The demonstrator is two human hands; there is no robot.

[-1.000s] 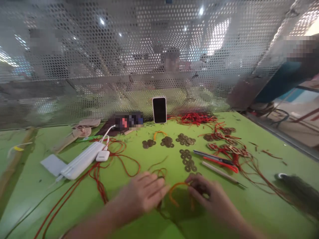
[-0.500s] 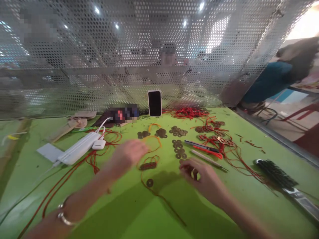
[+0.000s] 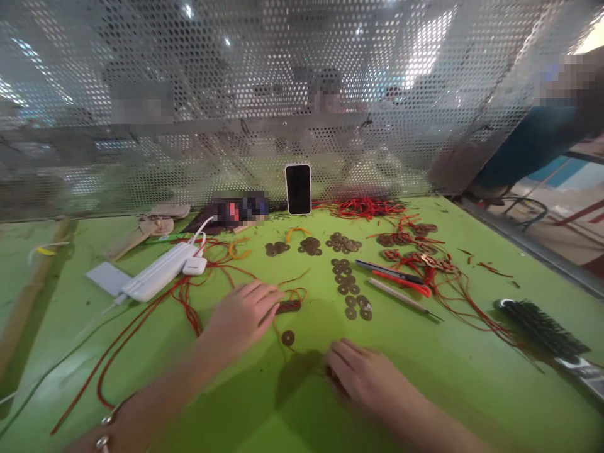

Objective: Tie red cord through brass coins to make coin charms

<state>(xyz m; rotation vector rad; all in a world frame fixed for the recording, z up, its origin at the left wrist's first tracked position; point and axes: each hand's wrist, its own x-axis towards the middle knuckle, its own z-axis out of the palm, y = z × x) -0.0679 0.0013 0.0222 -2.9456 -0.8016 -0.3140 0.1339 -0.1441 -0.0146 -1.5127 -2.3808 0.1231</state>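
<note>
My left hand (image 3: 248,311) reaches in from the left, fingers close together, its tips at the left end of a small coin bundle (image 3: 289,306) tied with red cord. A single coin (image 3: 287,338) lies just below its fingers. To the right, my right hand (image 3: 352,371) hovers over the green table with fingers curled; it is slightly blurred and what it holds, if anything, is hidden. Beyond it lie coins in pairs (image 3: 350,313) and more coin clusters (image 3: 310,246). A thin cord shows between the single coin and my left hand.
A phone (image 3: 299,189) stands against the perforated metal screen (image 3: 255,145). On the right are a cutter (image 3: 389,272), a pointed tool (image 3: 401,299), red-corded coins and a brush (image 3: 542,327). At left lies a white power strip (image 3: 158,270). A person (image 3: 533,141) is at far right.
My left hand has moved down to the bundle, and a yellow cord piece now lies farther left. My right hand has moved down and left from the coins. The view has shifted slightly.
</note>
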